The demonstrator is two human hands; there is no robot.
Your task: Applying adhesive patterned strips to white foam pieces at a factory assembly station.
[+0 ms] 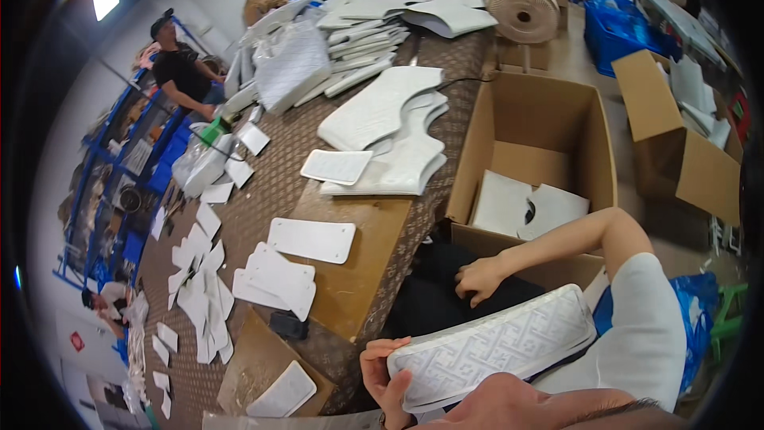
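My left hand [385, 372] grips the near-left end of a long white padded panel [493, 341] with a raised geometric pattern and rounded corners. Its thumb lies on the patterned face and its fingers wrap the end. The panel leans at a slant across my lap, against my body. My right hand [479, 279] is over my dark trousers, beyond the panel, fingers loosely bent and somewhat apart, with nothing visible in them. On the table beside me, a short stack of white rectangular pieces [274, 280] lies with another piece [312, 240] just beyond.
A brown patterned table [274, 163] holds stacked white shaped panels [390, 123] and scattered white pieces [199, 295]. An open cardboard box [549, 143] with white boards stands ahead; another box [676, 135] is at right. Two people [179, 68] are at the far left.
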